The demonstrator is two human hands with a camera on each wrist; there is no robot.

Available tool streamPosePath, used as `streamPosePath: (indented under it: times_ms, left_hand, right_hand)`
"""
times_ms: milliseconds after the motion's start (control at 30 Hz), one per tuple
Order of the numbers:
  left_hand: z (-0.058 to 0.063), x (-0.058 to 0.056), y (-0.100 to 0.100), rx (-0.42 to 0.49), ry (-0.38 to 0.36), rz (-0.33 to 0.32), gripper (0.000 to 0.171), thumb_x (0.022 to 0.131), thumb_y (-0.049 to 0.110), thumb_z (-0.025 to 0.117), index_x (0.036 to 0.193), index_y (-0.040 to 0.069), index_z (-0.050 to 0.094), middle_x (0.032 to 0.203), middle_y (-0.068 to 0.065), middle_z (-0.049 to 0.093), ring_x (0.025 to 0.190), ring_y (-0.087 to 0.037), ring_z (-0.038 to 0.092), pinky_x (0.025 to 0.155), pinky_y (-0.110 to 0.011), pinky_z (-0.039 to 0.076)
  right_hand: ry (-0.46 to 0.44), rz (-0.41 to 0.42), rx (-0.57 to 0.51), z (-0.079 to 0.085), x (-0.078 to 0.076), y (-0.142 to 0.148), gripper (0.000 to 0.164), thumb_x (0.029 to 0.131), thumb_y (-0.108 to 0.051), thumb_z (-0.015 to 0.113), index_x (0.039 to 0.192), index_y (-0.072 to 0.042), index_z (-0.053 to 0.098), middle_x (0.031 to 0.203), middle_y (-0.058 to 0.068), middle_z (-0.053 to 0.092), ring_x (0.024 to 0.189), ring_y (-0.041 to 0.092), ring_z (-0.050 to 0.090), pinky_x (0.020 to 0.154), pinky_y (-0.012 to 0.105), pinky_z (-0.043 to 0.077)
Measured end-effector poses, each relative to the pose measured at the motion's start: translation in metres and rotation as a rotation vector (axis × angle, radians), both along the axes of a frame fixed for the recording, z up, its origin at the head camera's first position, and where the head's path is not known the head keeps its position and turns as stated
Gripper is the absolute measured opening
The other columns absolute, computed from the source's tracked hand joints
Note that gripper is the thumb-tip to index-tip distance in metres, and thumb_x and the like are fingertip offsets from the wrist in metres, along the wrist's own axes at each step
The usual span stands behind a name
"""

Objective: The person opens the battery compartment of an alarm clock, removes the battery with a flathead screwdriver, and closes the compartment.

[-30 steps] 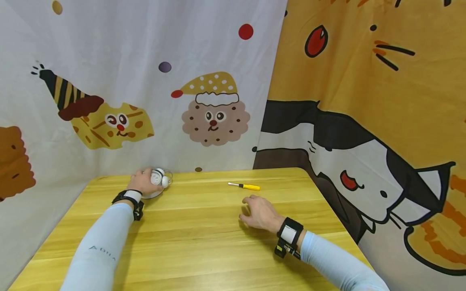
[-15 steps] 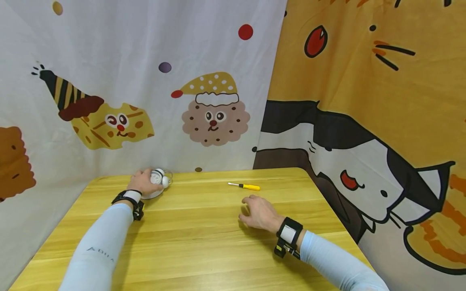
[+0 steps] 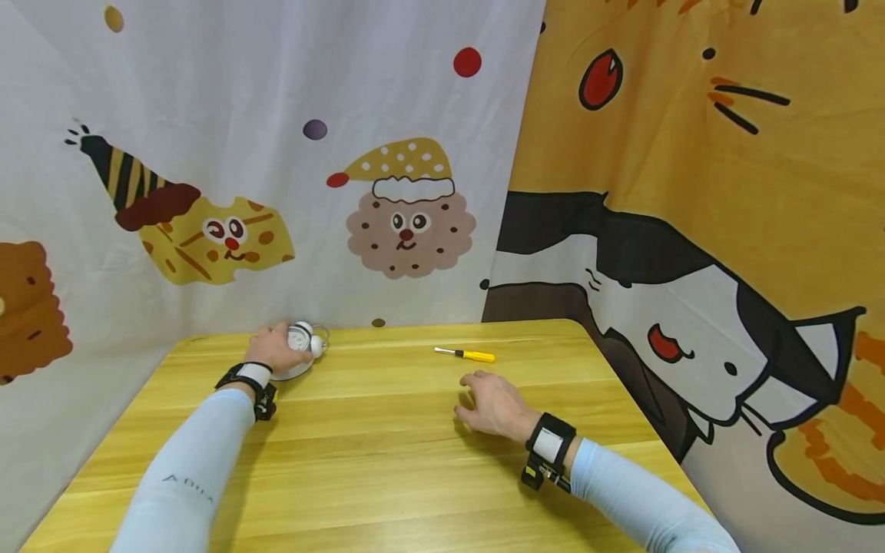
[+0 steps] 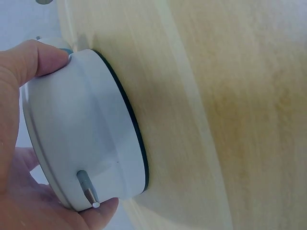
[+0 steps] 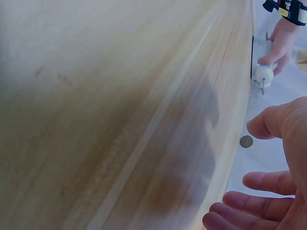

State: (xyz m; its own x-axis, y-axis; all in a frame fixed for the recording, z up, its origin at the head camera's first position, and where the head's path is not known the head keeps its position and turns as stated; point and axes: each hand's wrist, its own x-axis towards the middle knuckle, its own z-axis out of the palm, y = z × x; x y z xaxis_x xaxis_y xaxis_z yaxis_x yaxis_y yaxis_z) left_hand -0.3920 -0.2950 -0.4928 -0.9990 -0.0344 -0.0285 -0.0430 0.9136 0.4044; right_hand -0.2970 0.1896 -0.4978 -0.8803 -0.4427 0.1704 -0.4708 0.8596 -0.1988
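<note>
At the far left of the table, my left hand (image 3: 271, 349) grips a white twin-bell alarm clock (image 3: 302, 338). In the left wrist view, thumb and fingers hold opposite sides of the clock's round body (image 4: 91, 124); its dark-edged flat side lies against the wood. A short metal leg (image 4: 88, 189) sticks out of its side. My right hand (image 3: 499, 403) is held above or on the table at centre right, fingers loosely bent and spread, holding nothing. Just beyond it lies a screwdriver (image 3: 470, 355) with a yellow handle, its metal tip pointing left.
The wooden table (image 3: 373, 461) ends in a far edge close to a white printed curtain (image 3: 263, 92). On the right hangs an orange printed curtain (image 3: 677, 153). Both wrists wear black camera straps (image 3: 551, 439).
</note>
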Motion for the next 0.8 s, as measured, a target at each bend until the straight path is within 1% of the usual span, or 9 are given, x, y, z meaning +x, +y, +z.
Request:
streamPosePath:
  times_ms: [100,167,267,467,667,800]
  left_hand:
    - [0.000,0.002,0.004,-0.002,-0.002,0.015,0.104,0.092,0.053,0.079,0.165,-0.009,0.035,0.149,-0.048,0.047,0.134,-0.071,0.050,0.106,-0.073,0.051]
    - [0.001,0.003,0.007,-0.005,0.000,0.022,0.104,0.092,0.054,0.079,0.164,-0.009,0.036,0.148,-0.048,0.048,0.133,-0.070,0.051,0.106,-0.072,0.051]
    - [0.001,0.004,0.010,-0.010,-0.004,0.037,0.104,0.093,0.054,0.079,0.165,-0.009,0.036,0.149,-0.048,0.048,0.135,-0.069,0.051,0.109,-0.072,0.051]
    - [0.002,0.006,0.013,0.004,-0.031,0.063,0.106,0.094,0.052,0.077,0.165,-0.012,0.032,0.149,-0.050,0.045,0.135,-0.071,0.048,0.108,-0.074,0.050]
    - [0.005,0.009,0.018,0.026,-0.061,0.093,0.108,0.096,0.050,0.075,0.168,-0.012,0.025,0.154,-0.051,0.037,0.140,-0.071,0.042,0.113,-0.077,0.046]
    - [0.006,0.012,0.019,0.024,-0.073,0.103,0.108,0.097,0.051,0.074,0.169,-0.011,0.024,0.155,-0.052,0.035,0.141,-0.071,0.041,0.114,-0.077,0.046]
  right_hand:
    - [0.002,-0.001,0.000,-0.001,0.001,0.000,0.056,0.098,-0.044,0.084,0.139,-0.007,0.074,0.124,0.012,0.079,0.091,0.016,0.070,0.083,0.040,0.065]
    - [0.003,-0.002,0.002,-0.001,0.001,0.001,0.056,0.098,-0.044,0.084,0.139,-0.008,0.074,0.124,0.012,0.079,0.092,0.017,0.071,0.083,0.040,0.065]
    - [0.000,-0.004,0.000,-0.001,0.001,0.001,0.056,0.098,-0.044,0.084,0.139,-0.008,0.074,0.125,0.013,0.079,0.094,0.019,0.073,0.084,0.041,0.065]
    - [-0.004,-0.001,0.000,0.000,0.001,0.002,0.056,0.098,-0.044,0.084,0.139,-0.007,0.074,0.127,0.014,0.079,0.101,0.024,0.077,0.088,0.044,0.066]
    - [-0.001,0.001,0.005,0.000,0.000,0.001,0.056,0.098,-0.044,0.085,0.139,-0.008,0.074,0.126,0.013,0.080,0.100,0.023,0.077,0.087,0.043,0.066]
    - [0.002,0.009,0.008,-0.001,0.000,0.001,0.056,0.098,-0.044,0.085,0.138,-0.008,0.074,0.125,0.013,0.080,0.099,0.023,0.077,0.086,0.042,0.066]
